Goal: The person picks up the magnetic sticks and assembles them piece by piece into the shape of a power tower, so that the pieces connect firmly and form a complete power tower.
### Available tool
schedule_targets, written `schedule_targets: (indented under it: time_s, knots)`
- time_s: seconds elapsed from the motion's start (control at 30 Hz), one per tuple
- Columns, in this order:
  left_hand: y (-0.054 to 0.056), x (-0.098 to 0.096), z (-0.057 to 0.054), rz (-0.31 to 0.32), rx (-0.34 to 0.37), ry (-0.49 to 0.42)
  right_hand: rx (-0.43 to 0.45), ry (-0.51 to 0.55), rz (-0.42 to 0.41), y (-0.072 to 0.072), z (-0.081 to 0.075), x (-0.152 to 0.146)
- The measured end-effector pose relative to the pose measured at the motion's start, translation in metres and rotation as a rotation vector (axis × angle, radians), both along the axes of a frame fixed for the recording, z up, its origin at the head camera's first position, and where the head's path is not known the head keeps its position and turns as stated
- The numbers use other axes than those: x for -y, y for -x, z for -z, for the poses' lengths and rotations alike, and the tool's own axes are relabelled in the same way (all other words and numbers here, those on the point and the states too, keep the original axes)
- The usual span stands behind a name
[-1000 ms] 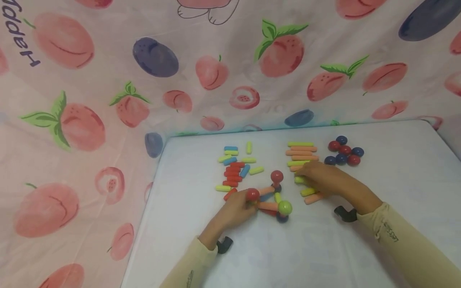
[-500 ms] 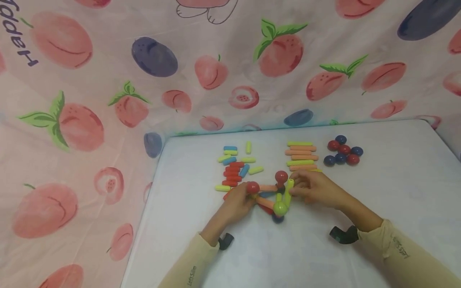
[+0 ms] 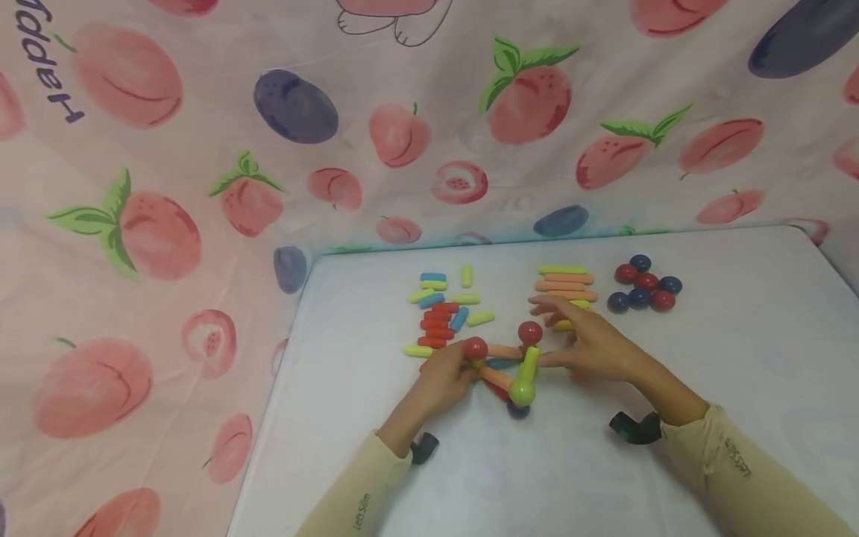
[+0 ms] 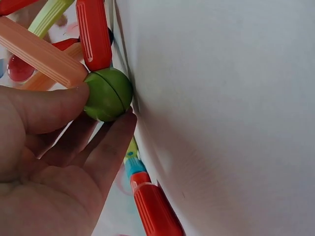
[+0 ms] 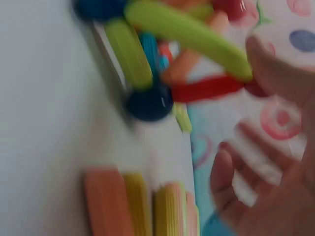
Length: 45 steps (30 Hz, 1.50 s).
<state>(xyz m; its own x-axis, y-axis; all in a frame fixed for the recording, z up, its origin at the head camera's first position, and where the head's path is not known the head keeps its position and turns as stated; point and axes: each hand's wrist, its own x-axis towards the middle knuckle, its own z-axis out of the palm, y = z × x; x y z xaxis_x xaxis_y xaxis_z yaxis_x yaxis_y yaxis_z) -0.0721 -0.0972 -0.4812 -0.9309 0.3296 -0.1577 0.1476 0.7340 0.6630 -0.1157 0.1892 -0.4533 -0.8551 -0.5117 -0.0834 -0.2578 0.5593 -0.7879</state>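
A structure of magnetic sticks (image 3: 498, 377) and balls stands on the table between the hands. My left hand (image 3: 439, 380) steadies its left corner; in the left wrist view, thumb and fingers pinch a green ball (image 4: 109, 94) there, joined to a red stick (image 4: 93, 37) and an orange stick (image 4: 44, 54). A yellow-green stick (image 3: 529, 365) leans from the front lime ball (image 3: 522, 391) toward a red ball (image 3: 530, 333) on top. My right hand (image 3: 593, 347) is beside it, fingers spread, thumb at or against the stick's upper end. The right wrist view is blurred.
Short red, blue and yellow sticks (image 3: 438, 325) lie behind the left hand. Longer orange and yellow sticks (image 3: 564, 286) lie in a row behind the right hand, which covers some. Several red and blue balls (image 3: 640, 298) sit at the back right. A fruit-print cloth (image 3: 403, 74) hangs behind.
My right hand has taken a yellow-green stick from the row, brought it to the structure's right side and let it go there, its fingers spreading. The left hand has kept its hold.
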Motion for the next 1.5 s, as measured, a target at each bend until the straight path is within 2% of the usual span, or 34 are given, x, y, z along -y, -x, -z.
schedule_targets:
  time_s: [0.1, 0.2, 0.3, 0.4, 0.47, 0.53, 0.6, 0.67, 0.8, 0.9, 1.0, 1.1, 1.17, 1.2, 1.3, 1.4, 1.5]
  knots:
    - [0.001, 0.0, 0.0, 0.006, 0.001, -0.002, -0.053, 0.028, -0.137, 0.004, 0.001, -0.003]
    - [0.002, 0.001, 0.001, 0.013, -0.004, 0.005, -0.076, 0.065, -0.211, 0.005, 0.004, -0.003]
    - [0.003, 0.001, 0.002, 0.009, -0.022, 0.013, -0.08, 0.089, -0.206, 0.004, 0.005, -0.001]
    - [-0.001, 0.0, 0.0, -0.029, -0.045, 0.032, -0.095, 0.078, -0.183, 0.002, 0.006, 0.002]
    - [-0.007, -0.001, -0.004, -0.072, -0.032, 0.03, -0.11, 0.058, -0.168, 0.0, 0.005, 0.003]
    - [-0.015, -0.002, -0.009, -0.094, 0.011, 0.031, -0.124, 0.034, -0.16, -0.002, 0.004, 0.004]
    - [-0.023, -0.002, -0.014, -0.077, 0.064, 0.023, -0.126, 0.019, -0.158, -0.004, 0.003, 0.005]
    - [-0.029, -0.002, -0.017, -0.019, 0.101, -0.004, -0.121, 0.0, -0.152, -0.005, 0.002, 0.006]
    - [-0.031, -0.003, -0.011, 0.074, 0.102, -0.093, -0.09, -0.034, -0.16, -0.008, -0.001, 0.007]
    - [-0.03, -0.008, -0.003, 0.072, 0.073, -0.142, -0.07, -0.042, -0.189, -0.008, 0.0, 0.004]
    - [-0.03, -0.012, -0.001, 0.055, 0.047, -0.137, -0.034, -0.019, -0.24, -0.006, 0.004, 0.0]
    - [-0.03, -0.013, -0.003, 0.06, 0.019, -0.112, 0.003, 0.012, -0.29, 0.003, 0.006, -0.006]
    - [-0.03, -0.011, -0.004, 0.074, 0.012, -0.112, 0.05, 0.031, -0.305, 0.012, 0.005, -0.009]
    - [-0.03, -0.01, -0.004, 0.082, 0.009, -0.115, 0.045, 0.031, -0.304, 0.018, 0.003, -0.009]
    - [-0.031, -0.006, -0.004, 0.096, 0.011, -0.126, -0.009, -0.006, -0.272, 0.038, 0.003, -0.003]
    - [-0.031, -0.002, -0.003, 0.111, 0.016, -0.122, -0.158, -0.1, -0.236, 0.058, 0.008, 0.014]
    - [-0.03, 0.003, -0.001, 0.135, 0.021, -0.131, -0.2, -0.17, -0.223, 0.076, 0.015, 0.039]
